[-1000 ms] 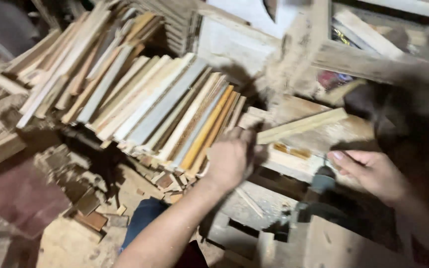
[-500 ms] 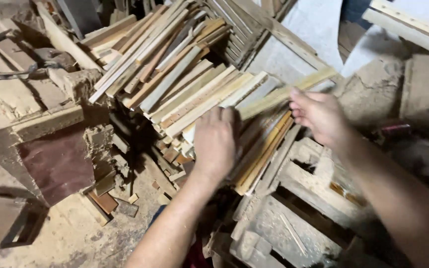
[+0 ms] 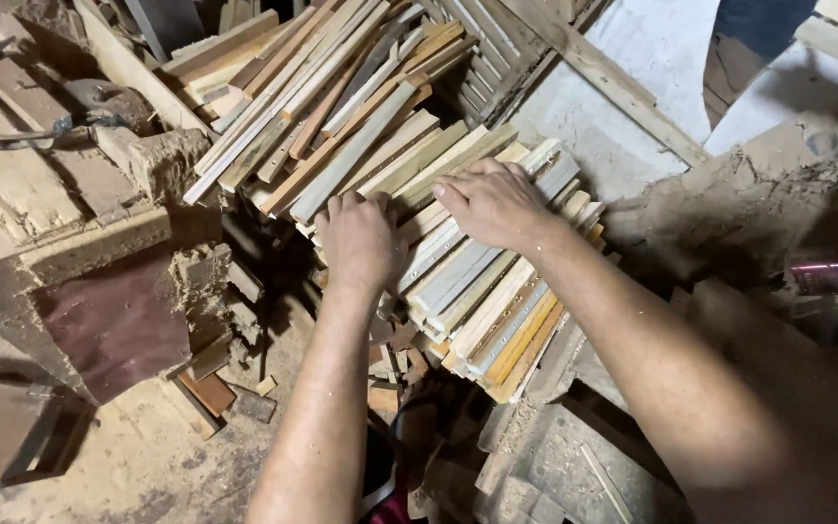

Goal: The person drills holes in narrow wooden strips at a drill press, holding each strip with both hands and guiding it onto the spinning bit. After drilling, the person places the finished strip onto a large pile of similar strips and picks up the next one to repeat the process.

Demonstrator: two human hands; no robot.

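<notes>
Both hands lie flat, palms down, on a stack of wooden slats (image 3: 482,291) that slopes from upper right to lower left across a rough support. On the left, the left hand (image 3: 359,238) rests with its fingers close together and slightly curled over the upper ends of the near slats, pressing on them, not gripping any single piece. Just to its right, the right hand (image 3: 492,202) spreads a little wider over the top of the same stack, fingertips pointing left toward the other hand; it too holds nothing closed in its grasp, only bears down on the wood.

Judging by this, the step in hand looks like squaring and settling the bundle, pushing loose slats into line. A next move would call for an even push from both sides so the ends align without the lower slats sliding off the near edge.

Further left, a sawdust-covered block (image 3: 162,160) and a dark red board (image 3: 113,325) sit apart from the stack. Behind the hands a second, looser heap of slats (image 3: 322,87) fans upward. To the right, mounded sawdust (image 3: 729,204) lies beside the stack.
</notes>
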